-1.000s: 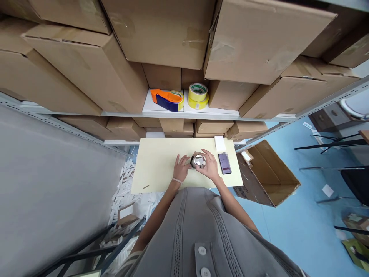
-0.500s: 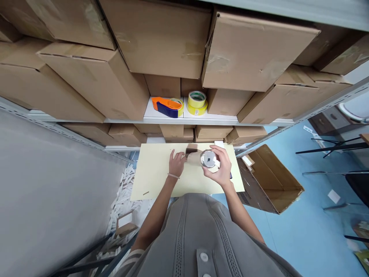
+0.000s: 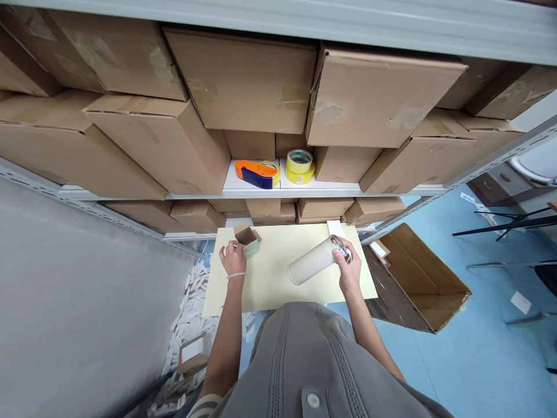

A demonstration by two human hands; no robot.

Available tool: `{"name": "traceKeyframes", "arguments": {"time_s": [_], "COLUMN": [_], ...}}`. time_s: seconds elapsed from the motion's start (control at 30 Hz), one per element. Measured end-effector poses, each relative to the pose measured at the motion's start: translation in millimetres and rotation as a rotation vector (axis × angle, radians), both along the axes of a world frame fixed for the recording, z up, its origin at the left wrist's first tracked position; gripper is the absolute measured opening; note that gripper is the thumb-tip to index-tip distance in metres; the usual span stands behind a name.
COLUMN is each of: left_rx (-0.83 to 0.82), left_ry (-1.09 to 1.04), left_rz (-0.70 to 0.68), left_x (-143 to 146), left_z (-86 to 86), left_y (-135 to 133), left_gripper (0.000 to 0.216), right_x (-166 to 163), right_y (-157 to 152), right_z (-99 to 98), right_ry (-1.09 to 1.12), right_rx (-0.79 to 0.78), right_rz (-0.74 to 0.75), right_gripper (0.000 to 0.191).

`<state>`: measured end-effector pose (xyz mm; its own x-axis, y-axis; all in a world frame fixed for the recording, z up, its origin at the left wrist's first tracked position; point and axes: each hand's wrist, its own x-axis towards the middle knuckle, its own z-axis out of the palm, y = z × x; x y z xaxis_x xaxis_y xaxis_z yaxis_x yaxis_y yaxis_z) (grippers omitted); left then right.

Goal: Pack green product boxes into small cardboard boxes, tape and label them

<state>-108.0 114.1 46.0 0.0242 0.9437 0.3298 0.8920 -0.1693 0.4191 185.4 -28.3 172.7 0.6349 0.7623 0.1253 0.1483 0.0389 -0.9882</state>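
Observation:
My right hand (image 3: 348, 268) grips the silver lid end of a white cylindrical bottle (image 3: 310, 267), which is tilted above the pale yellow table (image 3: 270, 284) with its base pointing left and down. My left hand (image 3: 232, 259) is closed on a small open brown carton (image 3: 246, 239) at the table's far left corner. A small white box (image 3: 335, 227) lies at the table's far edge, just beyond my right hand.
Metal shelves behind the table carry many large cardboard boxes. An orange and blue tape dispenser (image 3: 256, 172) and a yellow tape roll (image 3: 299, 164) sit on the middle shelf. An open cardboard box (image 3: 418, 278) lies on the blue floor at right. White packing pieces (image 3: 191, 302) litter the floor at left.
My right hand has pulled the bottle out of the small carton and tilted it over to the right. My left hand has carried the emptied carton to the table's far left corner.

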Motion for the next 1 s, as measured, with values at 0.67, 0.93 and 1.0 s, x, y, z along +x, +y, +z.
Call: {"name": "traceKeyframes", "arguments": {"time_s": [0.67, 0.93, 1.0], "left_rx": [-0.429, -0.656, -0.831], "left_ry": [-0.521, -0.834, -1.027], "left_rz": [-0.678, -0.532, -0.481], "left_x": [148.8, 141.8, 137.8], "left_z": [144.2, 152.6, 164.6], "left_y": [-70.5, -56.8, -54.5], "left_gripper": [0.083, 0.065, 0.059], "right_x": [5.7, 12.0, 17.5], "right_y": [46.4, 36.9, 37.3], "right_z": [46.7, 77.0, 83.6], "right_ry": [-0.101, -0.744, -0.947], "right_rx": [0.041, 0.096, 0.100], "right_rz": [0.006, 0.154, 0.262], "right_gripper": [0.041, 0.059, 0.066]}}
